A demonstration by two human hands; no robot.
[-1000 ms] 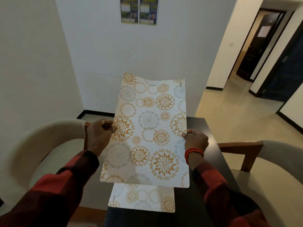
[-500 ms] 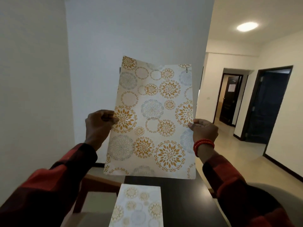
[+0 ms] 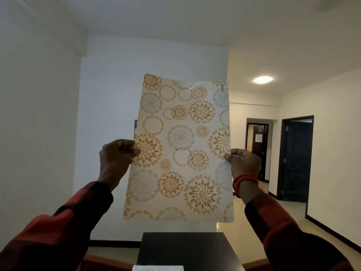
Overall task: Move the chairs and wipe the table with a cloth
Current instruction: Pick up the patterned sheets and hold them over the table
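The person held a patterned placemat (image 3: 181, 147) upright in the air, both hands at about mid-height on its side edges. The left hand (image 3: 115, 159) pinched the left edge, thumb on the near face and curled fingers wrapped behind it. The right hand (image 3: 244, 163) pinched the right edge the same way, fingertips (image 3: 227, 156) pressed together on the mat; a red bead bracelet (image 3: 244, 180) sat just below that hand on the wrist.

The table (image 3: 185, 249), dark and glossy, lay well below the fingers, with the mat's bottom edge clear of it. A second placemat (image 3: 158, 268) showed only as a sliver at the near edge of the table (mostly cut off by the frame). No cloth in view, and the chairs could hardly be made out; only a reddish-brown strip at the bottom corners, cannot tell what it was.

Judged step: clearing the tabletop ahead of wiping, not wiping yet. The mat was lifted off and carried, so the task looked early, the cloth work not begun.

Next move likely called for putting this mat down somewhere off the table, with both pinches kept even so the thin sheet would not fold or swing, then taking off the second mat. After that the fingers would have to let go entirely and fetch a cloth. Where the mat should go could not be told from this view.
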